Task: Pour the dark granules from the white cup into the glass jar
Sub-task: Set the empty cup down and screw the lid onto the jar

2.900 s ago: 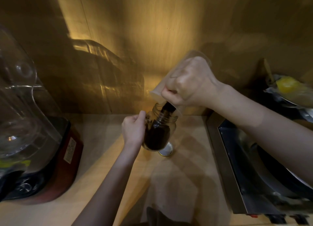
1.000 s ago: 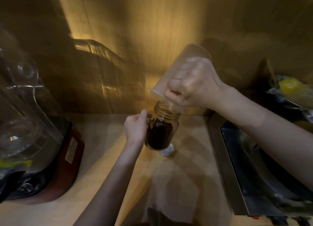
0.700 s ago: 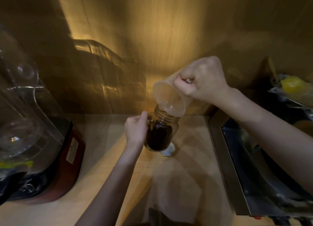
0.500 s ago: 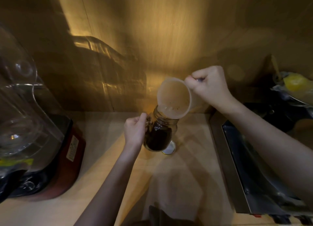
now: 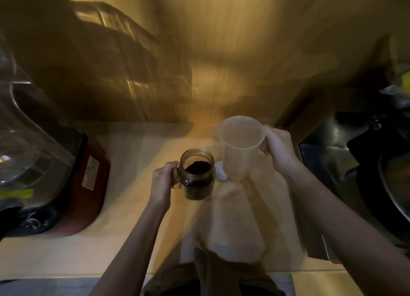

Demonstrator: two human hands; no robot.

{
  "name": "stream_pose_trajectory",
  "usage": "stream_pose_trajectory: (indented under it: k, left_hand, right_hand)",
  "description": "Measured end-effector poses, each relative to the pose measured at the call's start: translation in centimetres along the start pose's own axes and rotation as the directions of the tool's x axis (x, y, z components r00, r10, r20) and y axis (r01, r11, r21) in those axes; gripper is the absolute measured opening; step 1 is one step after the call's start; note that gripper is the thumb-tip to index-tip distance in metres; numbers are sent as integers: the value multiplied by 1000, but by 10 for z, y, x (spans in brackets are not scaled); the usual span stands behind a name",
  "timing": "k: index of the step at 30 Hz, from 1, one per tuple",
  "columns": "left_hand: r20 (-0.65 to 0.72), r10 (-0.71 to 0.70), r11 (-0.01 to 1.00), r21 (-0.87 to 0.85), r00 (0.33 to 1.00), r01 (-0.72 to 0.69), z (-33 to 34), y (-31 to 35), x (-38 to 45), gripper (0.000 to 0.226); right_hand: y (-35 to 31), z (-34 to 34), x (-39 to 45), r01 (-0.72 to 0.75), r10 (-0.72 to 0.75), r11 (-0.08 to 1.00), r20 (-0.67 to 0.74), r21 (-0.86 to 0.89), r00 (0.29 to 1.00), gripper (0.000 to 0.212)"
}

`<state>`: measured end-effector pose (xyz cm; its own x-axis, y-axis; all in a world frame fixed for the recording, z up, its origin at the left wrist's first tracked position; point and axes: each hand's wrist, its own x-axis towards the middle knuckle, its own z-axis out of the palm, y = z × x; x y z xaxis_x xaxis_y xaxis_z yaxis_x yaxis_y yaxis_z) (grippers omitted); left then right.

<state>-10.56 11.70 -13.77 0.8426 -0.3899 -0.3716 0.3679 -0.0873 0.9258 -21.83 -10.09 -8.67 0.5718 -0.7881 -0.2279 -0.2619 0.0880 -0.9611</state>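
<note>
A glass jar (image 5: 197, 173) with a handle stands on the wooden counter, mostly full of dark granules. My left hand (image 5: 163, 181) grips its handle on the left side. The white cup (image 5: 240, 144) is upright, just right of the jar and slightly above the counter, and looks empty inside. My right hand (image 5: 278, 150) holds it by its handle on the right. A round metal lid (image 5: 220, 173) lies on the counter between jar and cup, partly hidden by the cup.
A blender with a clear pitcher and red base (image 5: 73, 184) stands at the left. A metal sink or tray (image 5: 328, 160) with dark cookware sits at the right. The wooden wall (image 5: 221, 51) rises behind the counter (image 5: 124, 240).
The cup was tipped over the jar's mouth; my right hand has turned it upright and moved it right and down beside the jar. The view has tilted downward. My left hand stays on the jar.
</note>
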Motion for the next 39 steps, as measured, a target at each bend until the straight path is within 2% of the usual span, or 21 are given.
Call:
stream_pose_trajectory:
  k: [3, 6, 8, 13, 17, 20, 24, 32, 36, 39]
  left_hand:
    - [-55, -19, 999, 36, 998, 21, -4, -17, 2, 32]
    - [-114, -31, 995, 89, 993, 41, -4, -30, 6, 31]
    - [-139, -49, 991, 118, 989, 66, -4, -38, 11, 25]
    - [-91, -132, 982, 121, 987, 142, -3, -63, 24, 25]
    - [-159, -159, 975, 130, 974, 180, 0, -75, 36, 22]
    - [-178, -163, 974, 130, 970, 188, 3, -79, 43, 22]
    - [-153, -178, 968, 150, 972, 200, 7, -85, 48, 34]
    - [-167, -187, 969, 132, 968, 209, 8, -91, 50, 35]
    - [-162, -171, 968, 156, 972, 196, 8, -90, 46, 34]
    - [-162, -160, 965, 180, 974, 189, 5, -91, 45, 35]
  right_hand:
    - [18, 10, 10, -78, 81, 993, -35, 94, 996, 45]
    - [32, 27, 23, -105, 113, 990, -91, 90, 989, 45]
    - [39, 39, 32, -110, 115, 991, -81, 73, 990, 44]
    - [49, 62, 62, -120, 120, 993, -43, -19, 992, 45]
    - [57, 75, 79, -57, 59, 997, 23, -54, 998, 49]
    - [66, 81, 86, -93, 94, 995, 18, -44, 995, 49]
    - [77, 83, 91, -115, 115, 992, -2, -51, 993, 55]
    - [91, 79, 93, -155, 156, 984, 5, -82, 988, 56]
    - [91, 77, 88, -163, 157, 985, -94, -62, 983, 33]
    - [100, 67, 77, -210, 210, 977, -297, 31, 931, 17]
